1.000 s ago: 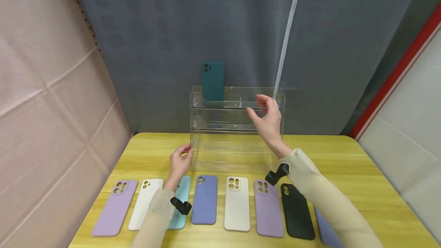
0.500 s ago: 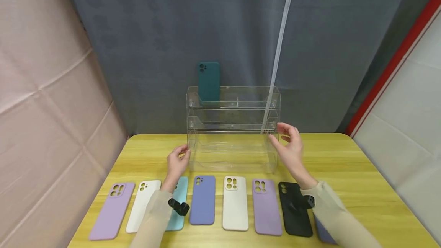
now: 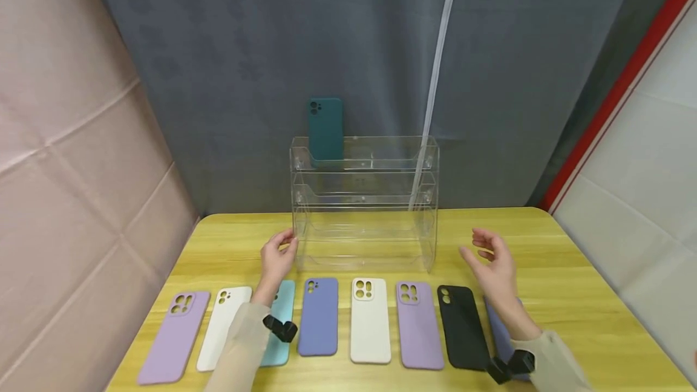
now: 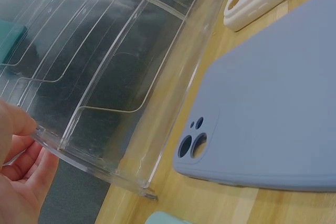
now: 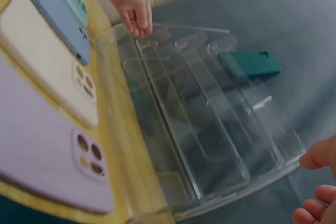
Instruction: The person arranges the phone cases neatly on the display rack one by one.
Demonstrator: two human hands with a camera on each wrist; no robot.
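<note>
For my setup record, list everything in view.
Rack: 1, clear, on table
Upright case: 1, teal, rack's top tier
Flat cases: 8, lilac, white, turquoise, blue, cream, lilac, black, blue, left to right on table
Table: 1, yellow, beneath
Curtain: 1, grey, behind
Strip: 1, white, along curtain
Panels: 2, pink and white, left and right
Band: 1, red, right panel's edge
Cameras: 2, black, on wrists
Sleeves: 2, cream, on arms
Left hand: 1, bare, gripping rack's left side
Right hand: 1, bare, right of rack
</note>
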